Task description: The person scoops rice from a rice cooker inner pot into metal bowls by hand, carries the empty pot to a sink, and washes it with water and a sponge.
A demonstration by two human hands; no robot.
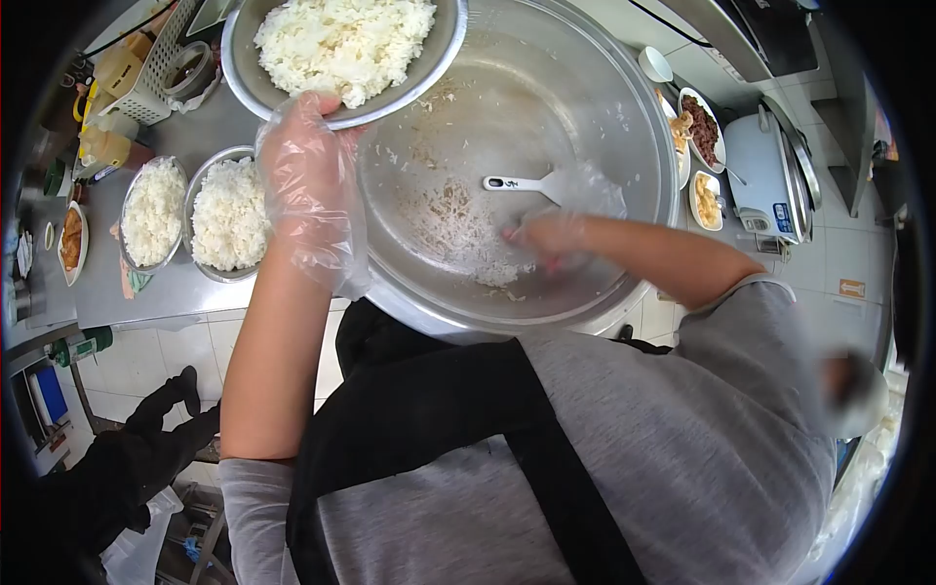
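Observation:
My left hand [307, 166], in a clear plastic glove, grips the rim of a metal bowl [414, 96] heaped with white rice [346, 44]. The bowl is held over the left edge of a large metal basin [531, 97]. Down inside the basin is my gloved right hand [548, 240], close to scattered rice grains [492, 265] near the front wall. Motion smears its fingers, so whether they hold anything is unclear. A white rice paddle [515, 183] lies in the basin just beyond that hand. Rice residue sticks to the basin's bottom.
Two metal bowls of rice [154, 213] [229, 216] stand left on the steel counter [107, 302]. Dishes of dark food [700, 132] and yellow food [706, 202] are at right, beside a lidded container [760, 175]. A person's legs [161, 429] show lower left.

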